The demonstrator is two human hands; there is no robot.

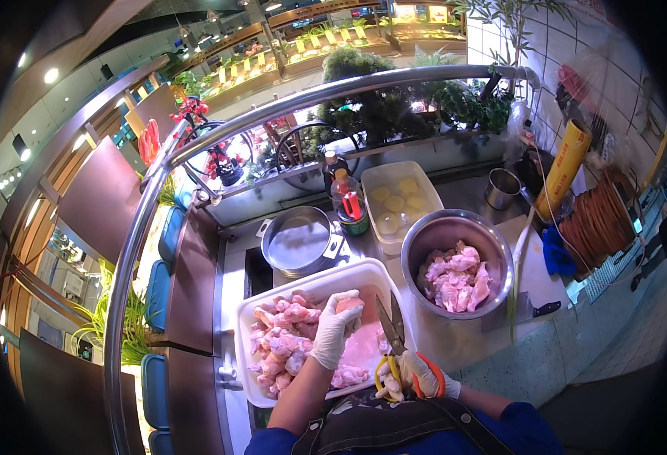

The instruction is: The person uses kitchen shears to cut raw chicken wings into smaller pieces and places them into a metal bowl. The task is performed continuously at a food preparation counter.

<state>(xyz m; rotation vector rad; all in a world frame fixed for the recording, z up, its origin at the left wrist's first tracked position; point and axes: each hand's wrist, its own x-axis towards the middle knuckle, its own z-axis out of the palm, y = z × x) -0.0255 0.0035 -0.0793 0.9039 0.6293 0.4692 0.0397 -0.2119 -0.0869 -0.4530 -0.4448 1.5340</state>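
Note:
Over a white plastic tub [248, 364] of raw chicken pieces [288, 341], my gloved left hand [331, 335] is raised, closed around one piece of raw chicken [349, 303]. My gloved right hand [418, 375] grips scissors [390, 330] with yellow and orange handles near the tub's right front corner. The scissor blades are spread apart and point up, just right of the held piece, with nothing seen between them. Pinkish liquid shows in the tub's right part. To the right stands a steel bowl [501, 250] with more raw chicken pieces [461, 278] in it.
Behind the tub stand a round steel pan [297, 239], bottles [347, 199] and a container [433, 196] of liquid with yellowish slices. A knife [544, 309] lies right of the bowl. Further back are a steel cup [503, 189], a yellow film roll [563, 170] and a metal rail [333, 91].

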